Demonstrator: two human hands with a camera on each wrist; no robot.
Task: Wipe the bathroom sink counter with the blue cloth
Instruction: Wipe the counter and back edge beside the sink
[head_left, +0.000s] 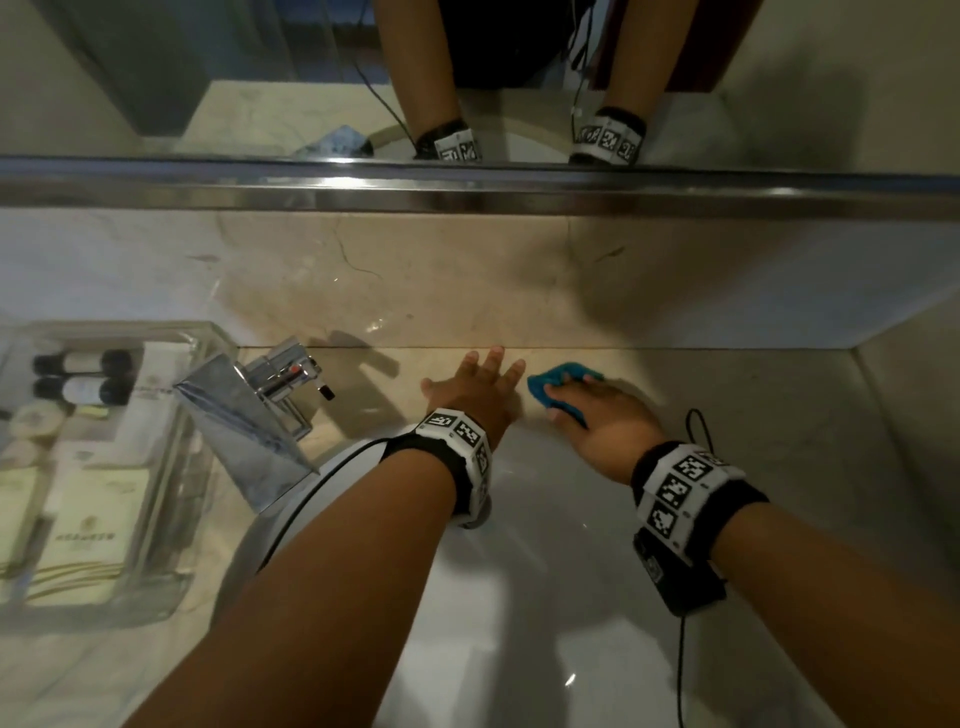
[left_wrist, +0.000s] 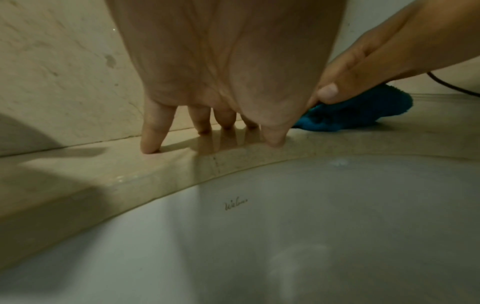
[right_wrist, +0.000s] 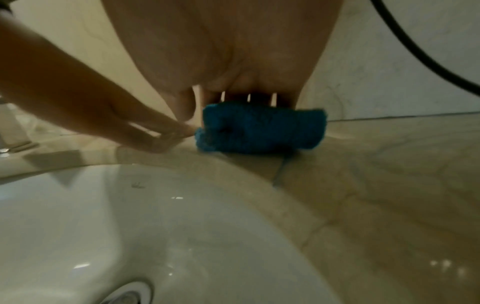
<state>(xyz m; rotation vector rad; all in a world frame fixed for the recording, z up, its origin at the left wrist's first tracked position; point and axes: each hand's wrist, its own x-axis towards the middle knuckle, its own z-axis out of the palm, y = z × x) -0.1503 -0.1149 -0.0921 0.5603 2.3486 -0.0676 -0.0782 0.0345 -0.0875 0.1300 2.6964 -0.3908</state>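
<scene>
Marble counter (head_left: 727, 395) behind sink: left hand (head_left: 470, 387) splayed flat, fingertips down; right hand (head_left: 605, 410) clutches blue cloth (head_left: 556, 387).

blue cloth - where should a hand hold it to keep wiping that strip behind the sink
Judging from its pose, hold the blue cloth from above, palm on its bunched top, thumb on the side facing the basin. It lies wadded on the counter, so downward pressure suits. The right hand already grips it this way; the left hand rests beside it.

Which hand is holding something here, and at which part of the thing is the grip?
The right hand holds the bunched blue cloth from above, fingers over its top, pressing it on the counter. The left hand holds nothing; its spread fingertips rest on the counter.
</scene>
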